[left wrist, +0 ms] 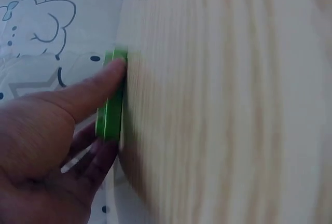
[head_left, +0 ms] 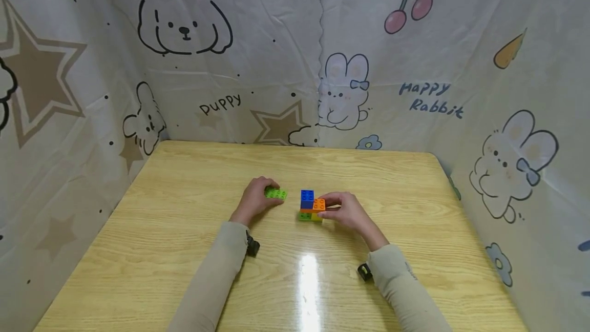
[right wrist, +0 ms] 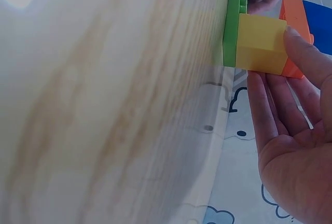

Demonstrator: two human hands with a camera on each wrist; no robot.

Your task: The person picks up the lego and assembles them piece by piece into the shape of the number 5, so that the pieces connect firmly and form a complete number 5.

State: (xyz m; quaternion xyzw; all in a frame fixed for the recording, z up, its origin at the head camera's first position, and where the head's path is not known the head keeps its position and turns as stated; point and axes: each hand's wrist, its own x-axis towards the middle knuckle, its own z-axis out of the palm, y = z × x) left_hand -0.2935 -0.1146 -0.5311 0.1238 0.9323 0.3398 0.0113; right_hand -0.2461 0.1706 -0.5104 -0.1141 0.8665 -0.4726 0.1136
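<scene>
A light green building brick (head_left: 278,194), flat and studded, lies close over the tabletop left of a small stack. My left hand (head_left: 255,200) pinches this brick between thumb and fingers, the thumb along its near side. The stack has a green brick (right wrist: 231,32) at the bottom, a yellow brick (right wrist: 261,42) on part of it, an orange brick (head_left: 319,204) above and a blue brick (head_left: 307,199) on top at the left. From the right, my right hand (head_left: 346,212) grips the stack, its thumb at the seam between yellow and orange.
The wooden table (head_left: 207,178) is light and glossy, with a bright reflection near its front. A patterned cloth (head_left: 276,24) hangs behind it and along both sides. Dark wrist cameras are worn on both sleeved arms.
</scene>
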